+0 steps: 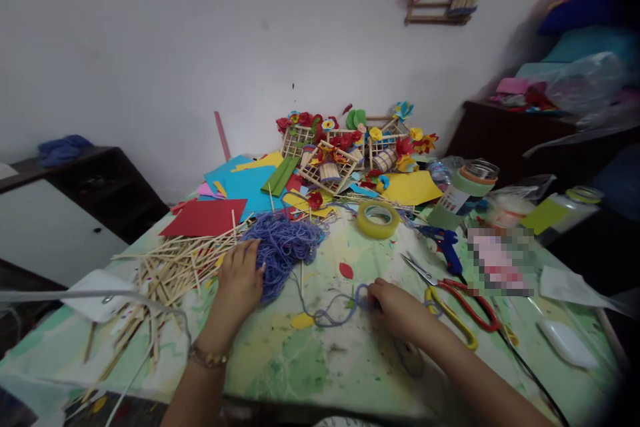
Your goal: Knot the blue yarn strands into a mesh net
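Note:
A tangled heap of purple yarn (293, 247) lies in the middle of the table. My left hand (240, 280) is at its left edge, fingers curled onto the yarn and closed; a beaded bracelet circles that wrist. Loose strands trail from the heap across the cloth to my right hand (393, 303). Its fingers are pinched together on a purple strand, partly hidden by the hand itself. Just right of that hand lie scissors with red and yellow handles (463, 307), blades apart. A red paper petal (346, 271) and a yellow one (302, 321) rest between my hands.
Thin wooden sticks (170, 273) are piled left, beside red card (205, 217). A tape roll (378, 220) and blue glue gun (445, 247) lie to the right. Stick-lattice crafts with paper flowers (330, 167) stand at the back. A white cable (150, 300) crosses the left side.

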A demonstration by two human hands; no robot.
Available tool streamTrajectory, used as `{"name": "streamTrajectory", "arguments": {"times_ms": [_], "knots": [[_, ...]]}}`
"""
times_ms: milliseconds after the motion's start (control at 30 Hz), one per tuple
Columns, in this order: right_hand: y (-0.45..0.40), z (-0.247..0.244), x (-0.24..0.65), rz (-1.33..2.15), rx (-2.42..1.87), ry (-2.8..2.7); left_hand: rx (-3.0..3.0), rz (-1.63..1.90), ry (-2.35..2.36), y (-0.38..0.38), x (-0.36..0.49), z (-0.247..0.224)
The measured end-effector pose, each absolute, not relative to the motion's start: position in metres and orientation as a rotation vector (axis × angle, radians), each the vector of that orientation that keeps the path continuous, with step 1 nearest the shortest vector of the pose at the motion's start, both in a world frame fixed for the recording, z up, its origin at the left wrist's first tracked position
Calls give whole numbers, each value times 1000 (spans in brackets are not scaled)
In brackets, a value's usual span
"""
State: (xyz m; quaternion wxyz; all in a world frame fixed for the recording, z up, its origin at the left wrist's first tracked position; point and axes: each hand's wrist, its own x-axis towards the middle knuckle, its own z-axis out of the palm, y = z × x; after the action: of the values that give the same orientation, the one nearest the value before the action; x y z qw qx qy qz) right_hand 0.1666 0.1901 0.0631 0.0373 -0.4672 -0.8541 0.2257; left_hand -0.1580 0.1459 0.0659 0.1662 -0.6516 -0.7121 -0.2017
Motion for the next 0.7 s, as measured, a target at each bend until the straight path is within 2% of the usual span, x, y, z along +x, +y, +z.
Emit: {"name": "streamTrajectory", "arguments": {"times_ms": [200,300,400,567,700], "knots": [[206,100,137,663,-1186,-2217,-2097,-369,-1946,185,-159,81],[220,121,125,681,-1052,-2009,-2138,-208,-2087,196,-160,80],[241,133,127,629,-1041,-1854,-2086,-198,-2233,197,-177,84],[277,129,142,369,-1367,-2002,-1828,-541,-2472,182,-218,113],[280,113,135,352,-1525,-2297,-1669,-954,-2572,170,-214,130]]}}
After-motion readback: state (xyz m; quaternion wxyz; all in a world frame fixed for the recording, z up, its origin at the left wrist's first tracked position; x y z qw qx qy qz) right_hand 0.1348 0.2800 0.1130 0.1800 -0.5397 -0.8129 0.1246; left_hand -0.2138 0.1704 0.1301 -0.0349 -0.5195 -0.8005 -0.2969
